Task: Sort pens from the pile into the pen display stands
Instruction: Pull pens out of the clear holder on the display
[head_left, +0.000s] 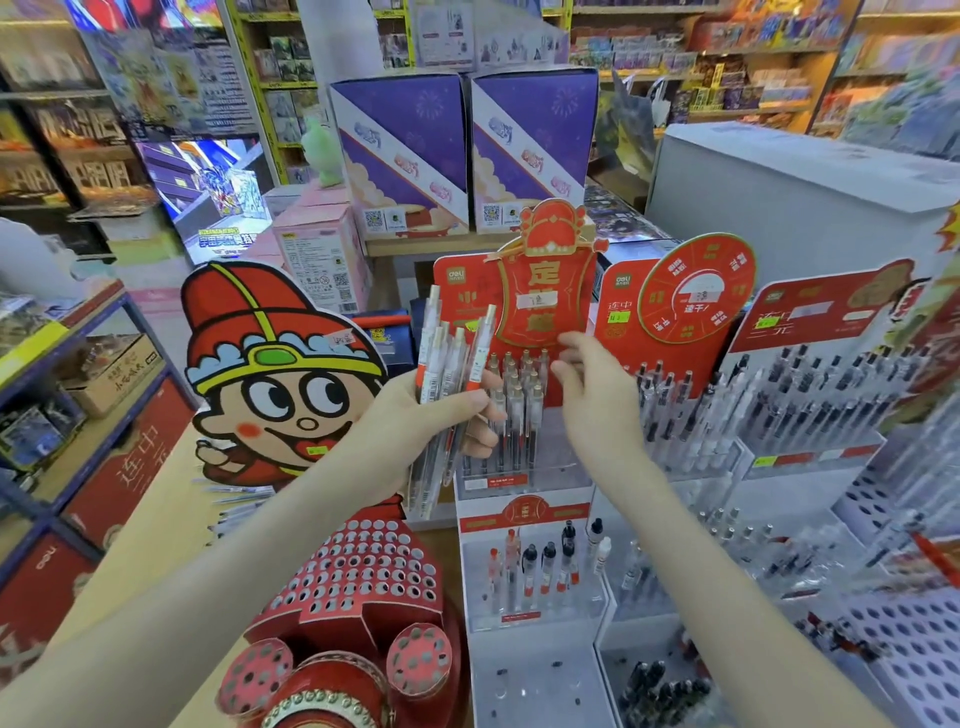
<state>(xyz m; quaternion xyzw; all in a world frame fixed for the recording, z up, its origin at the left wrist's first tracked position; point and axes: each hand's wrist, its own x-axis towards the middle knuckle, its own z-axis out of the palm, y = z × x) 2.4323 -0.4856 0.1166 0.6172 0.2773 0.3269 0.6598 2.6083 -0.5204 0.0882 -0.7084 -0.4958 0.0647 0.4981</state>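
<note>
My left hand (415, 421) is closed around a bundle of several clear pens (447, 358) with white and orange parts, held upright in front of a red-backed pen display stand (519, 467). That stand holds several clear gold-tipped pens (519, 395) in its upper tier. My right hand (597, 400) hovers just right of those pens, fingers apart and holding nothing. A lower tier (535, 577) carries a few pens with red and black parts. A few loose pens (239, 499) lie on the wooden counter to the left.
A red perforated stand with empty holes (358, 577) sits under my left forearm, below a cartoon cardboard figure (280, 374). Further red stands full of black-and-clear pens (753, 415) line the right. White perforated trays (914, 639) fill the lower right. Purple boxes (405, 150) stand behind.
</note>
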